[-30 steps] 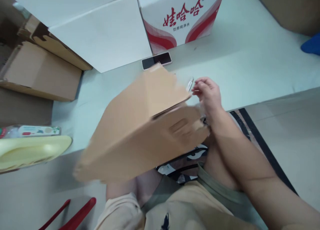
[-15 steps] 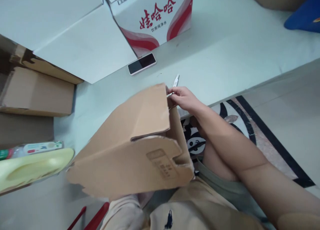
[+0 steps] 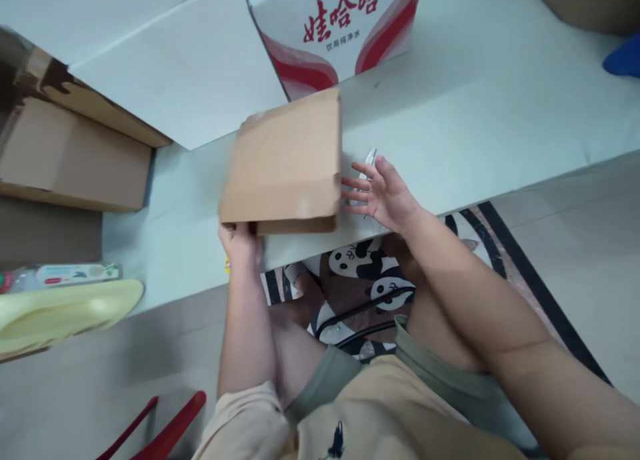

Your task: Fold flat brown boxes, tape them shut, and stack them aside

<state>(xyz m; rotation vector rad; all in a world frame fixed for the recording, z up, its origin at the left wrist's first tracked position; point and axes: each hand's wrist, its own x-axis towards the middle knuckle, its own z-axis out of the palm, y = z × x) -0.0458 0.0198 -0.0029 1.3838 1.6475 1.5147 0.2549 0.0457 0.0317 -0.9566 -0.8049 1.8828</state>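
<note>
A brown cardboard box [image 3: 287,157] is held tilted over the table, slightly blurred. My left hand [image 3: 243,243] grips its lower left edge from beneath; the box hides some of the fingers. Just off the box's right side is my right hand [image 3: 383,193], open, fingers spread towards the cardboard and nothing held. Behind those fingers lies a slim silver metal tool [image 3: 371,157] on the pale table [image 3: 480,113]; its kind is partly hidden.
A white carton with red lettering [image 3: 345,40] and a plain white box [image 3: 185,67] stand at the back. Brown boxes [image 3: 75,153] are at left, above a pale yellow plastic piece [image 3: 75,313]. A blue object [image 3: 623,57] sits far right. Red bars [image 3: 173,427] show below.
The box has been turned and raised away from my body, now covering the black-screened device. My left hand has come into view beneath it. My right hand has left the box and opened.
</note>
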